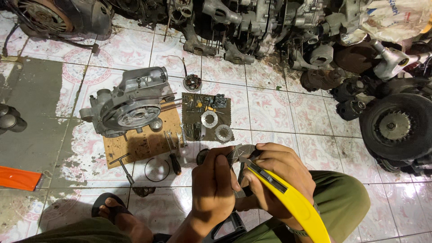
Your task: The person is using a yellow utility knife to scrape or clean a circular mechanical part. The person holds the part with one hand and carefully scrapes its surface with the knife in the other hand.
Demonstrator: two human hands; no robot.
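My left hand and my right hand are together in front of my lap, both closed around a grey metal disc-like part. My right hand also grips a tool with yellow and black handles that points toward my lower right. What the tool's jaws do on the part is hidden by my fingers. On the tiled floor ahead lies a grey engine casing on a wooden board. A dark mat beside it carries toothed rings and small parts.
A screwdriver, a T-handle wrench and a thin ring lie near the board. Engine parts crowd the far side, a wheel sits at right. My sandalled foot is lower left, an orange object at far left.
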